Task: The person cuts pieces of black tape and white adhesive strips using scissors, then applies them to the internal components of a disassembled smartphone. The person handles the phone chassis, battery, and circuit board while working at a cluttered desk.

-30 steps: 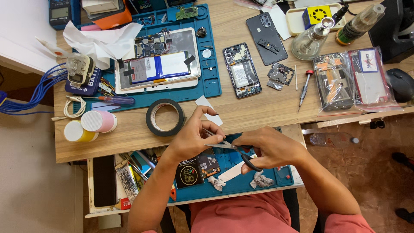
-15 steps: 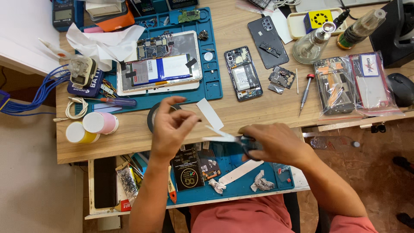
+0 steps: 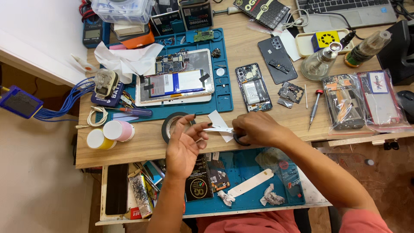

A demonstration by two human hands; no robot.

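Observation:
My right hand [image 3: 255,128] rests at the desk's front edge. It is closed on a thin white strip [image 3: 217,128] that sticks out to the left, with a black loop-shaped thing [image 3: 238,140] under the fingers. A white paper piece [image 3: 217,119] lies just behind the strip. My left hand [image 3: 184,147] is palm up with fingers spread, its fingertips by the strip's free end and holding nothing. It partly covers a black tape roll [image 3: 171,126] lying flat on the wood.
Behind the hands a blue mat [image 3: 224,97] holds an opened tablet [image 3: 174,82]. An opened phone [image 3: 253,88], a screwdriver [image 3: 314,108], a glass bottle [image 3: 320,64] and bagged phones [image 3: 360,101] lie to the right. An open drawer [image 3: 241,177] below holds clutter. Two small rolls [image 3: 110,133] stand left.
Both hands have risen from over the drawer to the desk's front edge. My left hand has opened and turned palm up; the right hand keeps hold of the strip.

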